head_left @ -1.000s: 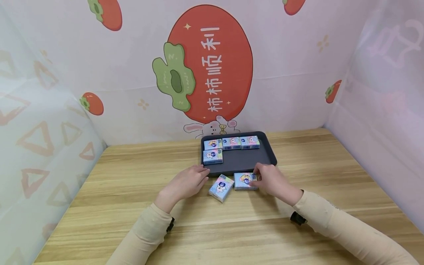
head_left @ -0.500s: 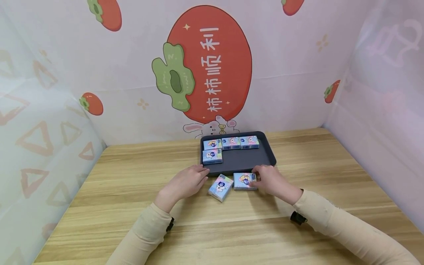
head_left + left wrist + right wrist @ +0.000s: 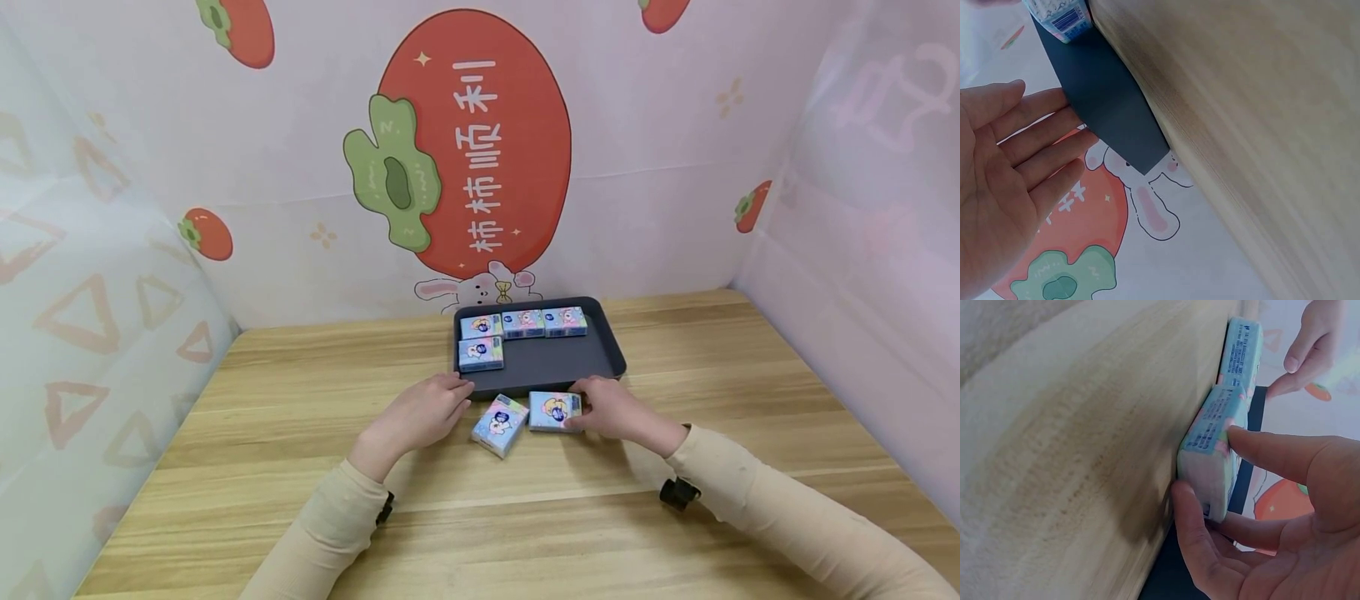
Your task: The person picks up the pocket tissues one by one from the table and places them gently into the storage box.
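Observation:
My right hand (image 3: 617, 408) pinches the right end of a blue tissue pack (image 3: 551, 410) lying on the table before the tray. In the right wrist view the thumb lies on the pack's face, with fingertips (image 3: 1186, 499) at its end and far side. A second tissue pack (image 3: 499, 425) lies tilted just left of it. My left hand (image 3: 420, 412) touches the near left corner of the dark grey tray (image 3: 558, 358) with its fingers fairly straight, as the left wrist view also shows. Inside the tray, three packs line the back, and another tissue pack (image 3: 481, 353) sits in front of the leftmost.
The wooden table (image 3: 315, 358) reaches back to a printed cloth wall (image 3: 645, 217), with further cloth walls at left and right. The tray stands near the back wall.
My right hand has turned slightly, and its thumb has shifted a little toward the near edge of the pack. The left hand, the tray and the packs look still.

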Available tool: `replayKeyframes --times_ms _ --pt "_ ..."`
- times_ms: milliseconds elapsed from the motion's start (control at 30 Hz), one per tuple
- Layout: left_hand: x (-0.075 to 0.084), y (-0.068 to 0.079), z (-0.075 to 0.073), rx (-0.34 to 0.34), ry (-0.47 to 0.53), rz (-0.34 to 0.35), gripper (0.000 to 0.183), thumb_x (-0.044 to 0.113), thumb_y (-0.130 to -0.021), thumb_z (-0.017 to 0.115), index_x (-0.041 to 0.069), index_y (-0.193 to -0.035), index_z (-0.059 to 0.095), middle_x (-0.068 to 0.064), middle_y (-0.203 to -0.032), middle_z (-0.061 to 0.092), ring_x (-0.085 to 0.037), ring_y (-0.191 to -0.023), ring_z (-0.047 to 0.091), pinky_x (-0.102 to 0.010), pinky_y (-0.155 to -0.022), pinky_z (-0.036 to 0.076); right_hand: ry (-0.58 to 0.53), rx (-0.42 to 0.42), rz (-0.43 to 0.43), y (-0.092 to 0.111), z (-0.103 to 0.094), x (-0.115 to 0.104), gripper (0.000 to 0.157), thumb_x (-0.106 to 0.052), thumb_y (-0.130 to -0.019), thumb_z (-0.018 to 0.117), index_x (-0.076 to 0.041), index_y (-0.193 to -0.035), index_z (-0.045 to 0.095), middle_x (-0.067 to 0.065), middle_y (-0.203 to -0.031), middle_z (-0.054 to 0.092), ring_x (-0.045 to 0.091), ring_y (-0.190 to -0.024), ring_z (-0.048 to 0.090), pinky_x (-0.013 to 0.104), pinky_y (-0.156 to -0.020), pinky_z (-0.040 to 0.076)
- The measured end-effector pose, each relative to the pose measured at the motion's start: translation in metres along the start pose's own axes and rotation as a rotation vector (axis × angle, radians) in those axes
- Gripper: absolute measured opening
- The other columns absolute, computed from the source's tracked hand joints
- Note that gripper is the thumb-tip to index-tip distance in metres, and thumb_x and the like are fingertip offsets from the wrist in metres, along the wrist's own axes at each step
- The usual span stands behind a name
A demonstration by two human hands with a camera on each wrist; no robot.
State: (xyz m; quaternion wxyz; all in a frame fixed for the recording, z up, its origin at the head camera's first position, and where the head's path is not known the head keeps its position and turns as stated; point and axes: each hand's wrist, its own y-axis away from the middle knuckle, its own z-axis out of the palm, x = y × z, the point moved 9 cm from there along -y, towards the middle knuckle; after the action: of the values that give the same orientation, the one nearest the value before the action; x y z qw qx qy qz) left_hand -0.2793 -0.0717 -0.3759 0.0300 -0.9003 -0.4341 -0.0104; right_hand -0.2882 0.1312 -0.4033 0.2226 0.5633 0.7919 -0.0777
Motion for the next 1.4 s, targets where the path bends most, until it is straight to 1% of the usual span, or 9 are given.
replayKeyframes --times_ms 200,400,567,800,867,1000,1200,1400 --pt "0.0006 0.0000 -0.0011 0.005 -0.008 0.002 0.034 0.023 -0.098 0.052 0.004 -0.124 0.063 -0.013 -0.124 0.063 -0.026 -0.117 0.059 -0.039 -0.099 0.049 -0.016 0.006 -0.020 0.0014 -0.0001 -0.0006 0.054 -0.029 -0.078 0.078 0.005 -0.116 0.062 0.004 -0.076 0.055 0.015 -0.070 0.046 0.027 -0.061 0.039" --pt "0.0008 0.0003 -0.0011 0.008 -0.011 0.005 0.034 0.022 -0.098 0.052 0.004 -0.124 0.063 -0.013 -0.123 0.063 -0.026 -0.117 0.059 -0.040 -0.099 0.049 -0.008 0.010 -0.017 0.0030 0.0006 0.0006 0.053 -0.031 -0.077 0.078 0.004 -0.115 0.063 0.002 -0.074 0.054 0.015 -0.069 0.046 0.027 -0.060 0.038" --pt "0.0012 0.0007 -0.0005 0.012 -0.019 0.008 0.034 0.022 -0.098 0.051 0.003 -0.124 0.063 -0.013 -0.124 0.063 -0.027 -0.117 0.058 -0.040 -0.100 0.048 -0.025 0.018 -0.019 0.0049 -0.0002 0.0002 0.052 -0.029 -0.076 0.079 0.004 -0.113 0.064 0.003 -0.074 0.054 0.014 -0.068 0.046 0.026 -0.060 0.037" --pt "0.0019 0.0009 -0.0013 0.011 -0.010 0.006 0.034 0.022 -0.098 0.052 0.003 -0.124 0.062 -0.013 -0.123 0.063 -0.027 -0.117 0.059 -0.040 -0.100 0.048 -0.096 0.032 -0.033 0.0071 -0.0030 0.0007 0.048 -0.025 -0.074 0.081 0.003 -0.108 0.065 0.004 -0.074 0.057 0.013 -0.065 0.047 0.024 -0.057 0.038" --pt "0.0019 0.0010 -0.0014 0.007 -0.007 0.003 0.034 0.023 -0.098 0.052 0.003 -0.124 0.062 -0.013 -0.124 0.063 -0.027 -0.117 0.058 -0.040 -0.100 0.048 -0.114 0.027 -0.024 0.0075 -0.0030 0.0016 0.048 -0.025 -0.073 0.081 0.003 -0.109 0.065 0.003 -0.076 0.057 0.013 -0.066 0.047 0.024 -0.057 0.039" --pt "0.0019 0.0013 -0.0015 0.003 -0.007 -0.003 0.035 0.023 -0.098 0.052 0.004 -0.125 0.062 -0.013 -0.124 0.063 -0.026 -0.118 0.058 -0.040 -0.100 0.048 -0.144 0.018 -0.013 0.0078 -0.0027 0.0037 0.045 -0.023 -0.075 0.080 0.002 -0.109 0.064 0.003 -0.080 0.060 0.012 -0.068 0.050 0.025 -0.059 0.042" --pt "0.0019 0.0013 -0.0016 0.000 -0.004 -0.011 0.034 0.023 -0.098 0.052 0.004 -0.125 0.062 -0.013 -0.124 0.063 -0.026 -0.118 0.058 -0.040 -0.100 0.048 -0.187 0.011 -0.004 0.0073 -0.0024 0.0062 0.035 -0.018 -0.080 0.075 0.000 -0.108 0.064 0.003 -0.081 0.061 0.012 -0.069 0.053 0.026 -0.060 0.045" --pt "0.0014 0.0010 -0.0013 -0.005 0.003 -0.019 0.035 0.024 -0.098 0.052 0.004 -0.125 0.062 -0.013 -0.125 0.063 -0.026 -0.118 0.058 -0.040 -0.101 0.048 -0.211 0.006 -0.010 0.0072 -0.0034 0.0070 0.032 -0.018 -0.082 0.074 0.000 -0.106 0.064 0.004 -0.084 0.063 0.012 -0.073 0.055 0.026 -0.063 0.047"
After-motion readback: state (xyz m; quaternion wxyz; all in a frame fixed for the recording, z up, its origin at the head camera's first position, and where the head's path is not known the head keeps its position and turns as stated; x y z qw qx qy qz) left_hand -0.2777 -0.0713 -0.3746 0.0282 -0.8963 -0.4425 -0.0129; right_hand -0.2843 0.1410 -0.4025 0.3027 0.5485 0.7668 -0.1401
